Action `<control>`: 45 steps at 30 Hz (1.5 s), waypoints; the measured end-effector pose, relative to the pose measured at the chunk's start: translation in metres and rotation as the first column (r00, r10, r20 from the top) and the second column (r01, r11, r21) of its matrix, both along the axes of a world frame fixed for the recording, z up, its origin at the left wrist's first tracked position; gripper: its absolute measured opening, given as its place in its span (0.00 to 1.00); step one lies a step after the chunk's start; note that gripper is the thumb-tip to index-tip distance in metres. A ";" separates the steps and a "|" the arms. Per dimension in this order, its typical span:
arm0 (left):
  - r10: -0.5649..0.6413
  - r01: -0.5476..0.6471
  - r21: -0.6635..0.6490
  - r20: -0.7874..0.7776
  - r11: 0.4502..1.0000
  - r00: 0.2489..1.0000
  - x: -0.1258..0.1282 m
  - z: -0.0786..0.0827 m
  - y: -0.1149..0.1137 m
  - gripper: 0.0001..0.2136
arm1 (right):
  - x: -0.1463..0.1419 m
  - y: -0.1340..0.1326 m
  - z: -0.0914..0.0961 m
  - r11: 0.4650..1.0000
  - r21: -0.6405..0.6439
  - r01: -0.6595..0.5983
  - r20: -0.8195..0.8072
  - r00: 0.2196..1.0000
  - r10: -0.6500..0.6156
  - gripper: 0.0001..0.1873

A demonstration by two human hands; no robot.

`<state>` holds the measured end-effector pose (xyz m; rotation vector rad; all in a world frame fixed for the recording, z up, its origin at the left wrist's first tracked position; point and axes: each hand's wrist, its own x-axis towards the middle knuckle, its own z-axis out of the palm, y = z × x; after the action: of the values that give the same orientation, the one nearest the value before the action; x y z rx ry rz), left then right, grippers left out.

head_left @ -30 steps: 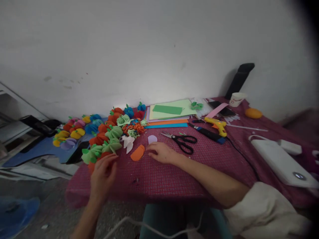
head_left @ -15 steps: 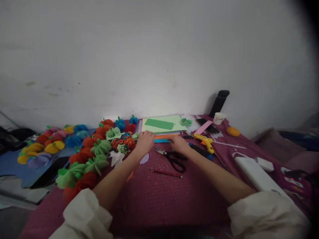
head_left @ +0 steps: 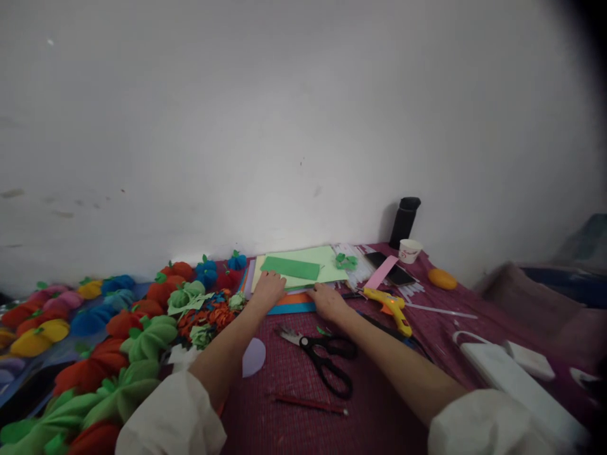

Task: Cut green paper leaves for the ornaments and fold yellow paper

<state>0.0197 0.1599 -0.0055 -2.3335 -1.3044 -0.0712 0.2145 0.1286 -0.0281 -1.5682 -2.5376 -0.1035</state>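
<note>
Room: A bare white wall [head_left: 303, 126] rose behind a counter [head_left: 379, 411] that was covered in a maroon checked cloth.
Landmark: A paper stack [head_left: 332, 264] of coloured sheets lay flat at the far edge of the counter, against the wall, with a pale green sheet on top.
On the stack: A darker green strip [head_left: 291, 268] lay across the top sheet, and a few green paper scraps [head_left: 346, 260] sat at the stack's right far corner.
Left hand: The left hand [head_left: 268, 287] rested palm down on the stack's near left corner. Its grip was loose and flat, with the fingers laid out on the paper and closed around nothing.
Right hand: The right hand [head_left: 328, 302] sat at the stack's near edge, touching the orange and blue sheets that stuck out there. Its fingers were bent at the edge, and I could not tell whether the grip had caught a sheet.
Nearer than the stack: Black-handled scissors [head_left: 325, 357] lay just below the right hand, a red pencil [head_left: 310, 403] lay closer to the person, and a lilac paper piece [head_left: 253, 357] was beside the left forearm.
Left of the stack: Paper pumpkins [head_left: 142, 341] in orange, green, blue, yellow and pink were heaped there, running off toward the left edge.
Right of the stack: A yellow glue gun [head_left: 391, 308], a pink strip [head_left: 380, 273] and a dark phone [head_left: 398, 275] lay close by.
Farther right: A paper cup [head_left: 410, 250] stood before a black cylinder [head_left: 404, 221], with an orange fruit [head_left: 442, 279] beyond them.
</note>
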 end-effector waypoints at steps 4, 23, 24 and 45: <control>-0.018 0.018 0.008 -0.026 1.000 0.999 0.001 -0.003 0.005 0.09 | 0.000 0.002 -0.001 1.000 0.001 0.012 -0.014 1.000 -0.012 0.17; 0.035 -0.035 -0.023 -0.004 0.999 0.999 0.002 0.005 0.016 0.09 | 0.003 0.010 0.000 0.993 -0.079 0.090 -0.017 0.996 -0.092 0.30; 0.055 -0.055 -0.023 0.005 0.998 0.998 0.001 0.008 0.018 0.09 | 0.004 0.009 -0.001 0.993 -0.082 0.088 -0.016 0.996 -0.090 0.29; 0.020 -0.024 -0.139 -0.029 0.990 0.999 -0.016 0.004 0.023 0.16 | 0.043 0.030 0.009 0.969 -0.189 0.157 -0.030 0.986 -0.165 0.18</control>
<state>0.0034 0.1825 -0.0011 -2.4267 -1.3608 0.0604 0.2575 0.1585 -0.0188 -1.8217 -2.4425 0.1545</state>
